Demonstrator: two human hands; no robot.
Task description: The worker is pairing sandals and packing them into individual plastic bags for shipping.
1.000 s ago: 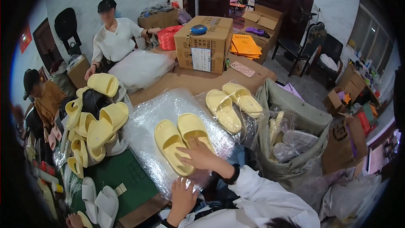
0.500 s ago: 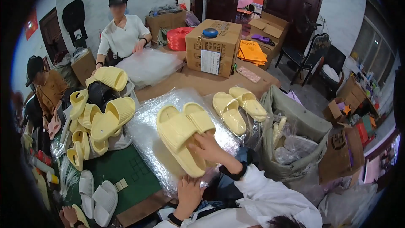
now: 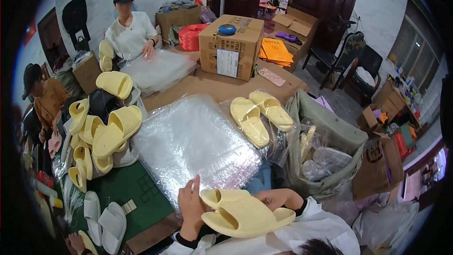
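Observation:
A pair of pale yellow slippers [image 3: 238, 212] is tilted at the table's near edge. My right hand [image 3: 278, 199] is closed on them, its fingers partly hidden behind the slippers. To their left, my left hand [image 3: 191, 206] rests at the near edge of a stack of clear plastic bags [image 3: 198, 137], fingers stretched onto the plastic, a ring on one finger. Beyond the stack's right side lies another yellow pair [image 3: 250, 120] in a clear bag. A heap of loose yellow slippers [image 3: 115, 132] stands to the left.
Grey slippers [image 3: 113, 226] lie on the green tabletop [image 3: 141, 212]. At the right stands a grey-green sack [image 3: 325, 118] holding bagged slippers. A cardboard box [image 3: 231, 47] and a red twine roll [image 3: 192, 37] sit farther back. Two co-workers [image 3: 132, 33] are at the left and far side.
The yellow pair has moved from above the bag stack toward me and tipped over, carried by my right hand. My left hand has shifted left and up onto the plastic.

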